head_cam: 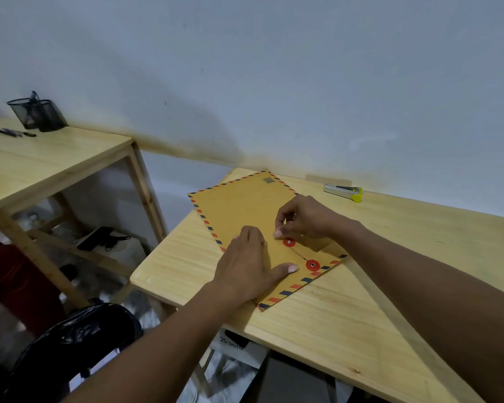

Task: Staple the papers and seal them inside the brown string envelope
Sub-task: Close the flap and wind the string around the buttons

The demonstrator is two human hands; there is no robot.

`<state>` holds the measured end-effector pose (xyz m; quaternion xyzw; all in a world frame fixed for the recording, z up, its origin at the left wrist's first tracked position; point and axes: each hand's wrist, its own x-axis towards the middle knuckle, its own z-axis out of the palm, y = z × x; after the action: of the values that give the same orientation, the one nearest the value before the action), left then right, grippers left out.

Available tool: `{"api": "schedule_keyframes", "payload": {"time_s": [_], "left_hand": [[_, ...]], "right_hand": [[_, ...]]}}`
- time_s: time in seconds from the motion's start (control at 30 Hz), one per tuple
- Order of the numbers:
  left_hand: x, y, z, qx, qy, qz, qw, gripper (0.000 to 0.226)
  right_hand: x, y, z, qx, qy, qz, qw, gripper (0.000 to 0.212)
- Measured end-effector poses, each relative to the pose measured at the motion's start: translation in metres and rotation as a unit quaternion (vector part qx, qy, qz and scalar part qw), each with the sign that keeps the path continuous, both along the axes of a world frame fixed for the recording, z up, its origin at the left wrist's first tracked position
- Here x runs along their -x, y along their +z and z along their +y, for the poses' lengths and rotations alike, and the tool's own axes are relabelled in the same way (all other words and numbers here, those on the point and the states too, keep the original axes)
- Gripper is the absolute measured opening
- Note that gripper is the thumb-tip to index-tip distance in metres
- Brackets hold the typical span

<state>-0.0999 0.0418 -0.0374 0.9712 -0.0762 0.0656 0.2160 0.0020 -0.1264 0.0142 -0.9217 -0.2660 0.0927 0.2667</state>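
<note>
The brown string envelope [245, 205] lies on the wooden surface [361, 286], the left hand [249, 266] pressing it flat with straight fingers and the right hand [303, 218] pinching the string [300, 253] by the upper red disc [289, 242]. Slack there could let the winding slip off. A pale wall backs the surface, with the stapler [343, 191] at 1 o'clock and a second table [56, 161] at 10.

envelope [245, 210]: brown, red-blue striped border | discs [312, 265]: red | stapler [344, 191]: silver-yellow
</note>
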Motion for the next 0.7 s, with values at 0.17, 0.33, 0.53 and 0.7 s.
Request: {"api": "schedule_keyframes", "payload": {"time_s": [0.17, 0.33, 0.53, 0.7], "left_hand": [[-0.002, -0.002, -0.001, 0.009, 0.012, -0.014, 1.0, 0.085], [-0.002, -0.001, 0.0, -0.008, 0.009, -0.015, 1.0, 0.087], [-0.004, 0.007, -0.002, -0.025, 0.016, 0.006, 1.0, 0.09], [-0.005, 0.01, -0.002, -0.043, 0.02, 0.009, 0.999, 0.091]], "right_hand": [[-0.003, -0.007, 0.006, -0.019, 0.008, 0.066, 0.998, 0.009], [-0.009, -0.005, 0.005, -0.011, -0.028, 0.068, 0.997, 0.013], [-0.012, -0.005, 0.002, -0.009, -0.051, 0.069, 0.996, 0.011], [-0.009, -0.005, -0.008, -0.013, -0.084, 0.055, 0.995, 0.009]]}}
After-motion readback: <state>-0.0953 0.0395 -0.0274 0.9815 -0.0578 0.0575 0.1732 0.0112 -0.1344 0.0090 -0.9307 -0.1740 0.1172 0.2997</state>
